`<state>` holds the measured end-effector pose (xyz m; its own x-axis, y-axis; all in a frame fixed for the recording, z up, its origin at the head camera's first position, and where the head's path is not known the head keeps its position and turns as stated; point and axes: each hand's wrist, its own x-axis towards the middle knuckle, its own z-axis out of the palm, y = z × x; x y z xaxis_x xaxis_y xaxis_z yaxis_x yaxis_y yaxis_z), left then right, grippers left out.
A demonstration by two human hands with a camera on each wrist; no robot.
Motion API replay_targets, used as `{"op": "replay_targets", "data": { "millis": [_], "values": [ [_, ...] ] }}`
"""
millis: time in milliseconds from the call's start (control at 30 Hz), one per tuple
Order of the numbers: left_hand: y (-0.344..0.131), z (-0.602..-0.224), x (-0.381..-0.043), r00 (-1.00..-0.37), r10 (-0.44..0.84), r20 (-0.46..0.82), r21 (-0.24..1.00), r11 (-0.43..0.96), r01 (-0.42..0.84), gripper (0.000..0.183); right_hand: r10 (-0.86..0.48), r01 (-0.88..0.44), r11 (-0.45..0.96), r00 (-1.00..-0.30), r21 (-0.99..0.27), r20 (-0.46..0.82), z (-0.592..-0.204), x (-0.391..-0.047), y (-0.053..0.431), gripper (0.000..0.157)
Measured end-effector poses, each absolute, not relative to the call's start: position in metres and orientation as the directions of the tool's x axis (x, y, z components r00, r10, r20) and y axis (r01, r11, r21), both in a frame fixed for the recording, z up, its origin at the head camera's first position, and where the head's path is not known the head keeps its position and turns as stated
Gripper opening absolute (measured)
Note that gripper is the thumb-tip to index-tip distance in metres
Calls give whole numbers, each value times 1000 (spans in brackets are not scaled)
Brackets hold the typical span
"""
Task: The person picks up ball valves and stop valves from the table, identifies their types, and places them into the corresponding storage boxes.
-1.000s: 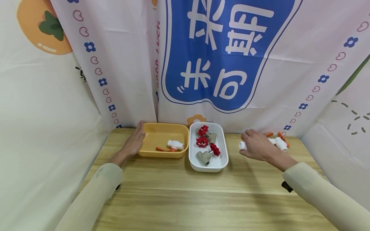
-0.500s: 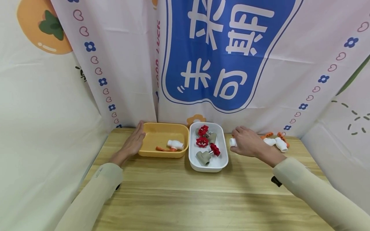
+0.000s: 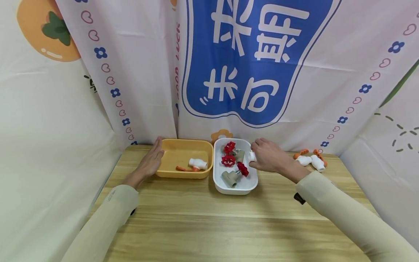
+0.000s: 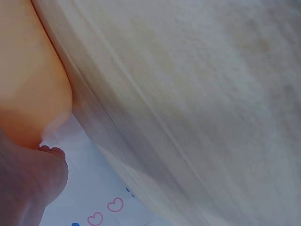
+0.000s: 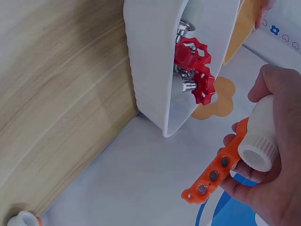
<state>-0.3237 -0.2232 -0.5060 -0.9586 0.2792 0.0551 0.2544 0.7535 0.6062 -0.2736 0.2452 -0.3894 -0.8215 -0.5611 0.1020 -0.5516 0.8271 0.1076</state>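
In the head view my right hand (image 3: 269, 155) is above the right rim of the white tray (image 3: 235, 191). It grips a white ball valve (image 5: 261, 134), whose long orange lever (image 5: 214, 172) shows in the right wrist view. My left hand (image 3: 148, 162) rests with straight fingers against the left end of the yellow tray (image 3: 173, 154). Inside that tray lies another white ball valve (image 3: 198, 163) with an orange lever. Several grey valves with red wheel handles (image 3: 228, 160) lie in the white tray.
Two more white ball valves (image 3: 316, 163) with orange levers lie at the back right of the wooden table (image 3: 209, 225). A printed cloth (image 3: 147, 91) hangs right behind the trays, and pale cloth walls stand at both sides.
My right hand has carried the ball valve leftward from the spot by the loose valves to the white tray's right rim. The left hand has stayed at the yellow tray.
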Motion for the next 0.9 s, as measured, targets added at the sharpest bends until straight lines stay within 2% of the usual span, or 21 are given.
{"op": "replay_targets", "data": {
  "millis": [367,900],
  "values": [
    [-225,-506,-325,-960,279,36,610,755,242,62,-580,-566,811,-810,146,81,-389,-287,223,49],
    [-225,-506,-326,-955,294,46,604,753,261,63,-582,-577,810,-813,104,30,-393,-306,187,52]
  ]
}}
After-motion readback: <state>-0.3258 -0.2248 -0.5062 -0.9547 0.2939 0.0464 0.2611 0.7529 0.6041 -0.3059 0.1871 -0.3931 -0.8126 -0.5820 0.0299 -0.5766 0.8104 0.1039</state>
